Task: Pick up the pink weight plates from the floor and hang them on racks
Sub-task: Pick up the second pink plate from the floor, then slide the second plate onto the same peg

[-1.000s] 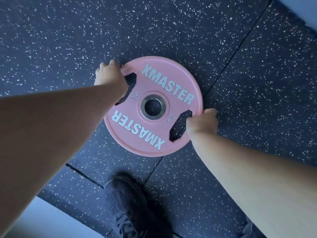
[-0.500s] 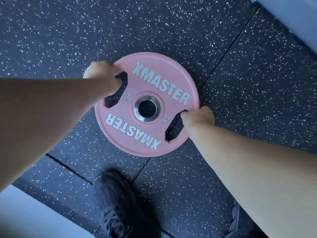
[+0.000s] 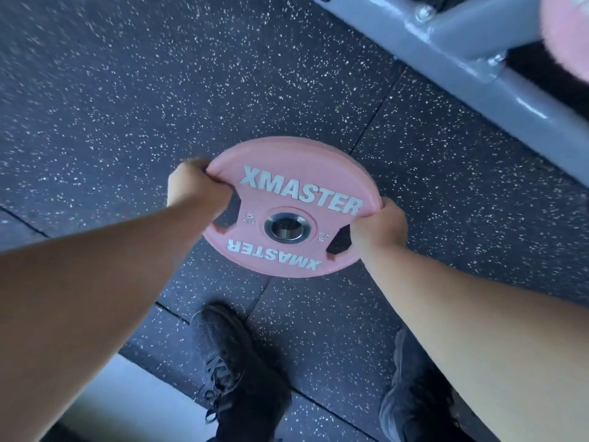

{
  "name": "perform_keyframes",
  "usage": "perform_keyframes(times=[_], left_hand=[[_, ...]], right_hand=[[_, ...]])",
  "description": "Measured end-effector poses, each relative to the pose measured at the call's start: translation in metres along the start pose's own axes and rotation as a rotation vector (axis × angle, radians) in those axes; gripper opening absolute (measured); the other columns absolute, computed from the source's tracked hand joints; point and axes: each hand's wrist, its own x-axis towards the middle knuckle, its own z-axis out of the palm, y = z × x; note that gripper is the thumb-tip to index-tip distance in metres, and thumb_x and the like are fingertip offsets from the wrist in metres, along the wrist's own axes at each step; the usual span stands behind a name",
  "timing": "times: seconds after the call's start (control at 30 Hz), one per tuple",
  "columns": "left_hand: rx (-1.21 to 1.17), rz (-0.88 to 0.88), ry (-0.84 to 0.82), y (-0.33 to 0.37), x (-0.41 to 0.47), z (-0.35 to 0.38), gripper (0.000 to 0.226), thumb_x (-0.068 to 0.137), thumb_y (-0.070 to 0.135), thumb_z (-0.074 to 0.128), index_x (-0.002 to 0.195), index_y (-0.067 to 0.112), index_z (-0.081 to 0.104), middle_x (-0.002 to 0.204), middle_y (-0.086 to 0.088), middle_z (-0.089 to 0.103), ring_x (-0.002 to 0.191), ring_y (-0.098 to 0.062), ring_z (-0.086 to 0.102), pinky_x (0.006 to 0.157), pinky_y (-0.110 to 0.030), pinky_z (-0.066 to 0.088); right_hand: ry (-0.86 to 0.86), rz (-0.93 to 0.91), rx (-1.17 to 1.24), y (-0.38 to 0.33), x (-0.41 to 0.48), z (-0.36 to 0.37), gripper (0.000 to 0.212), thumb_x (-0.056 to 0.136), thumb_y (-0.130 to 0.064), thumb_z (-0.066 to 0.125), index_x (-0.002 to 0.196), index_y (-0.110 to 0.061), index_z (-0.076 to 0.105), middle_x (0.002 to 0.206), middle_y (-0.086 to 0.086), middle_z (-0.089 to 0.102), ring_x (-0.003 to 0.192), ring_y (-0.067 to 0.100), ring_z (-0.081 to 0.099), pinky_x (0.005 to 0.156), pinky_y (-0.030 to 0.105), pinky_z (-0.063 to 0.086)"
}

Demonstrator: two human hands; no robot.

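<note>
Head view shows your left hand [image 3: 197, 189] and right hand [image 3: 377, 229] closed on opposite grip slots of the pink plate [image 3: 291, 207], tilted above the floor [image 3: 127, 90]. Should either grip loosen, it could drop onto your shoe [image 3: 237, 371].

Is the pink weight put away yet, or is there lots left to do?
Not yet. One pink plate at the top right edge already seems to hang by the grey rack, though it is blurred. In hand: the left hand and right hand grip the plate by its two slots, near side tipped up. Left: carry it to the rack and hang it.
</note>
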Motion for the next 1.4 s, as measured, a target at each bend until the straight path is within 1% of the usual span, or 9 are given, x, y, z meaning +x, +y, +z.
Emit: perform_keyframes(times=[0.17,0.33,0.43,0.53,0.63,0.8,0.93,1.1,1.4], left_hand=[[-0.048,0.091,-0.069,0.062,-0.054,-0.04,0.027,0.073,0.0,0.05,0.079,0.021,0.066,0.067,0.002,0.063,0.071,-0.027,0.062,0.061,-0.028,0.046],[-0.011,0.21,-0.143,0.123,-0.104,-0.082,0.029,0.072,-0.003,0.051,0.081,0.019,0.068,0.067,0.002,0.065,0.067,-0.023,0.062,0.059,-0.032,0.053],[0.043,0.3,-0.213,0.156,-0.126,-0.096,0.028,0.072,-0.002,0.049,0.081,0.017,0.068,0.067,0.0,0.067,0.065,-0.023,0.064,0.054,-0.033,0.053],[0.099,0.364,-0.266,0.187,-0.142,-0.095,0.023,0.076,-0.001,0.05,0.079,0.017,0.063,0.064,0.0,0.063,0.06,-0.026,0.06,0.044,-0.025,0.041],[0.1,0.41,-0.304,0.217,-0.157,-0.085,0.027,0.08,-0.001,0.051,0.088,0.021,0.066,0.07,-0.001,0.066,0.06,-0.025,0.06,0.045,-0.024,0.042],[0.096,0.457,-0.361,0.26,-0.18,-0.061,0.035,0.083,0.002,0.051,0.091,0.031,0.069,0.067,0.001,0.066,0.049,-0.02,0.053,0.041,-0.018,0.033],[0.099,0.482,-0.372,0.272,-0.191,-0.039,0.022,0.084,0.007,0.061,0.091,0.025,0.072,0.073,-0.003,0.073,0.059,-0.027,0.066,0.042,-0.019,0.036],[0.201,0.494,-0.326,0.261,-0.201,-0.025,0.016,0.083,0.014,0.065,0.087,0.029,0.07,0.064,0.003,0.065,0.058,-0.028,0.063,0.05,-0.026,0.045],[0.174,0.445,-0.317,0.253,-0.201,-0.024,0.028,0.083,0.003,0.062,0.087,0.03,0.068,0.062,0.013,0.058,0.051,-0.012,0.05,0.043,-0.021,0.034]], right_hand=[[0.102,0.015,0.061,-0.013,-0.039,-0.083,0.027,0.083,0.006,0.056,0.099,-0.014,0.063,0.096,0.006,0.067,0.085,0.028,0.064,0.074,0.04,0.056],[0.179,0.034,0.083,-0.018,-0.086,-0.164,0.023,0.082,0.009,0.062,0.085,-0.014,0.06,0.079,0.004,0.059,0.069,0.023,0.057,0.052,0.02,0.039],[0.245,0.056,0.113,-0.019,-0.106,-0.201,0.022,0.082,0.008,0.062,0.088,-0.013,0.059,0.079,0.003,0.057,0.07,0.023,0.055,0.058,0.026,0.04],[0.308,0.074,0.15,-0.015,-0.114,-0.233,0.025,0.083,0.008,0.059,0.085,-0.016,0.055,0.08,0.002,0.058,0.069,0.022,0.054,0.049,0.021,0.035],[0.345,0.086,0.188,-0.007,-0.112,-0.262,0.023,0.081,0.007,0.056,0.077,-0.016,0.056,0.072,-0.001,0.058,0.061,0.02,0.054,0.045,0.02,0.033],[0.394,0.097,0.233,0.004,-0.089,-0.305,0.027,0.076,0.006,0.053,0.072,-0.019,0.061,0.07,0.0,0.064,0.065,0.027,0.06,0.055,0.036,0.052],[0.407,0.063,0.235,0.016,-0.069,-0.329,0.028,0.075,0.005,0.049,0.073,-0.019,0.063,0.074,0.004,0.068,0.069,0.03,0.065,0.053,0.034,0.049],[0.386,0.035,0.197,0.035,-0.056,-0.327,0.025,0.074,0.004,0.053,0.072,-0.018,0.065,0.072,-0.001,0.068,0.067,0.03,0.065,0.049,0.032,0.049],[0.318,0.022,0.261,0.044,-0.052,-0.317,0.02,0.065,-0.001,0.07,0.072,-0.019,0.064,0.07,-0.002,0.065,0.064,0.025,0.055,0.051,0.027,0.037]])
